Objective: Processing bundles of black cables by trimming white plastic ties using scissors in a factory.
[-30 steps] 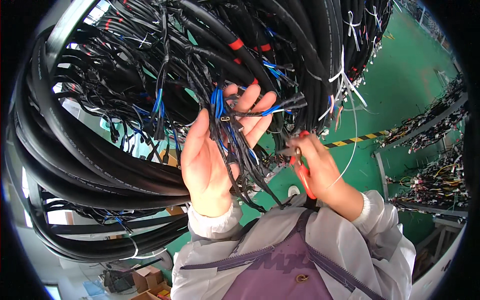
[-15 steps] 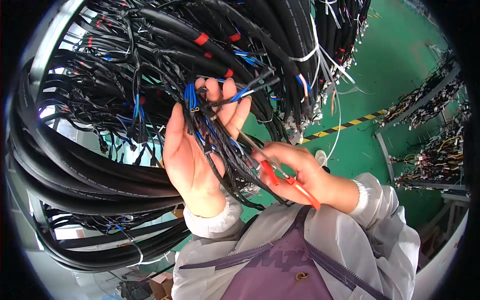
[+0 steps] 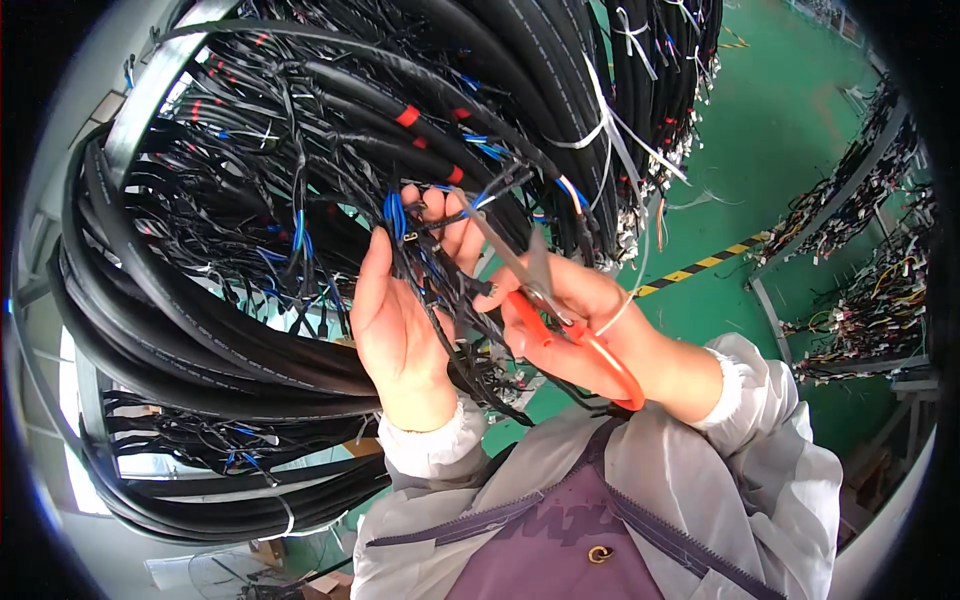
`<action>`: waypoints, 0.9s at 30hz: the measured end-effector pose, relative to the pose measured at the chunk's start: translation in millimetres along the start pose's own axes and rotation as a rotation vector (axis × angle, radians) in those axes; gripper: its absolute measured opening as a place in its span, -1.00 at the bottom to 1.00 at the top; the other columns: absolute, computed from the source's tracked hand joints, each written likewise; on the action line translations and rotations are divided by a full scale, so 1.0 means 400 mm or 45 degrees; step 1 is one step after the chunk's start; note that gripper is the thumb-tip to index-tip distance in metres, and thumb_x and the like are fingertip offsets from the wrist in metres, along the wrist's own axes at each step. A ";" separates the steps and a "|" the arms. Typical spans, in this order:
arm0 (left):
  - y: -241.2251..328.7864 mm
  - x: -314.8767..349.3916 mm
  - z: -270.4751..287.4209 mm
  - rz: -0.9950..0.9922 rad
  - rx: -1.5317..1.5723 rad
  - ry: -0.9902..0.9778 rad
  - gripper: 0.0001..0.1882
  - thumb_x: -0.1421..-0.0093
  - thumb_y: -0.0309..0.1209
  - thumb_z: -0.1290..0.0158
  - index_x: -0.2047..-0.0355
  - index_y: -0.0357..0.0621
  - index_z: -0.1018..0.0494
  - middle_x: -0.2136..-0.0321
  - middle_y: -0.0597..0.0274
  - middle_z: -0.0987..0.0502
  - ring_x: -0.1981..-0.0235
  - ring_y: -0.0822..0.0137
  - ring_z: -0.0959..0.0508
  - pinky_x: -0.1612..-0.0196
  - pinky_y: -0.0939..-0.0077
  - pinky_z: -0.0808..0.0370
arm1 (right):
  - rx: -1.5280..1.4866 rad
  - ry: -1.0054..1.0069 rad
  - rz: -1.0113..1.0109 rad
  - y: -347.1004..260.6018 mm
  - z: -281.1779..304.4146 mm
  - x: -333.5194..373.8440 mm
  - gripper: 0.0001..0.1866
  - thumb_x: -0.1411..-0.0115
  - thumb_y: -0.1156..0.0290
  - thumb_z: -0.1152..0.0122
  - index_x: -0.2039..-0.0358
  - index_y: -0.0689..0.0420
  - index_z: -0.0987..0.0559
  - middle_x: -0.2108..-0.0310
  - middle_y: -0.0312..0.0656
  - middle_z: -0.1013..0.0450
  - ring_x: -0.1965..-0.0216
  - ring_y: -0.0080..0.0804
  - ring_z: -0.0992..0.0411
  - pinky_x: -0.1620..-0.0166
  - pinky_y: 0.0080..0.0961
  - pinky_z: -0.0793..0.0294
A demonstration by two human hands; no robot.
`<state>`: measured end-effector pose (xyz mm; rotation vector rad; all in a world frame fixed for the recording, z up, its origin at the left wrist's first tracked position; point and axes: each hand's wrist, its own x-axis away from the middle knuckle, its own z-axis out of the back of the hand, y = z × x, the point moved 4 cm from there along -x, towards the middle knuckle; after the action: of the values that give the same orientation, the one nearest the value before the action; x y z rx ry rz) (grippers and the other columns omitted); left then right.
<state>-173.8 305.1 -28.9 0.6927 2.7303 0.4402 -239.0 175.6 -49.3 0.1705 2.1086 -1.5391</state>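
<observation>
My left hand (image 3: 400, 345) is raised palm up, with its fingers bent around a bundle of thin black-sleeved wires (image 3: 432, 268). A cluster of blue wires (image 3: 394, 214) stands out at the top of that bundle, beside my fingertips. In my right hand (image 3: 590, 292) is a pair of scissors (image 3: 613, 366) with orange-red handles. Its metal blades are spread apart, the longer one pointing up toward the left fingers. The right thumb and fingertips are close to the wire bundle; whether they pinch a wire, I cannot tell.
Thick black cables (image 3: 230, 350) loop from a metal rack (image 3: 150, 95) at the left. More cables with red bands hang above my hands, some bound with a white tie (image 3: 604, 122). Wire-laden racks (image 3: 865, 310) stand at the right on a green floor (image 3: 770, 130) with a yellow-black stripe (image 3: 705, 265).
The scissors have turned and their blades have spread apart. My right fingertips have moved up and left toward the bundle. The left hand still holds the wires; the view has shifted slightly.
</observation>
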 end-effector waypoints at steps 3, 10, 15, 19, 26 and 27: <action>-0.007 0.001 -0.006 -0.037 0.010 0.093 -0.61 -0.30 -0.35 0.24 -0.05 -0.36 -0.19 0.01 -0.11 -0.33 -0.12 0.00 -0.27 -0.21 0.05 -0.17 | 0.075 -0.002 0.167 -0.026 0.000 -0.030 -0.71 0.00 0.67 -0.14 0.23 0.21 -0.38 0.39 -0.24 -0.33 0.38 -0.59 -0.29 0.28 -0.63 -0.31; 0.001 0.003 0.006 -0.078 -0.215 0.059 -0.56 -0.29 -0.30 0.23 -0.07 -0.39 -0.14 -0.01 -0.12 -0.32 -0.11 0.02 -0.28 -0.19 0.14 -0.21 | 0.107 -0.051 0.025 -0.029 0.012 -0.025 -0.67 -0.01 0.71 -0.09 0.16 0.23 -0.41 0.30 -0.30 -0.37 0.32 -0.65 -0.30 0.19 -0.71 -0.31; -0.003 0.016 -0.009 -0.087 -0.351 0.131 -0.56 -0.26 -0.36 0.24 -0.07 -0.43 -0.12 -0.07 -0.19 -0.23 -0.18 -0.04 -0.17 -0.24 0.13 -0.10 | 0.243 0.032 -0.113 0.003 0.038 0.004 -0.61 0.01 0.69 -0.16 0.13 0.23 -0.38 0.28 -0.23 -0.43 0.40 -0.62 -0.33 0.29 -0.64 -0.38; -0.012 0.029 -0.017 -0.109 -0.398 0.119 -0.54 -0.25 -0.36 0.24 -0.08 -0.44 -0.10 -0.11 -0.23 -0.18 -0.21 -0.07 -0.12 -0.24 0.14 -0.09 | 0.811 0.232 0.283 -0.023 0.051 0.028 -0.62 0.09 0.66 -0.24 0.19 0.22 -0.43 0.39 -0.16 -0.44 0.51 -0.41 -0.37 0.39 -0.54 -0.37; -0.014 0.038 -0.009 -0.133 -0.471 0.177 -0.56 -0.25 -0.36 0.25 -0.09 -0.36 -0.15 -0.11 -0.20 -0.20 -0.17 -0.02 -0.21 -0.20 0.17 -0.16 | 0.942 0.053 0.403 -0.103 -0.004 -0.055 -0.62 0.22 0.61 -0.31 0.30 0.13 -0.46 0.53 -0.25 -0.36 0.52 -0.36 -0.39 0.46 -0.46 -0.39; -0.016 0.044 -0.010 -0.124 -0.412 0.177 -0.56 -0.24 -0.37 0.24 -0.09 -0.36 -0.15 -0.10 -0.19 -0.21 -0.15 0.00 -0.24 -0.18 0.17 -0.18 | 0.972 0.041 0.415 -0.096 -0.011 -0.067 -0.65 0.20 0.57 -0.31 0.33 0.12 -0.46 0.54 -0.25 -0.37 0.53 -0.34 -0.39 0.48 -0.45 -0.39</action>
<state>-192.6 307.8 -30.9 0.4566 2.7101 0.9111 -232.6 171.5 -3.1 0.7626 1.3207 -2.0420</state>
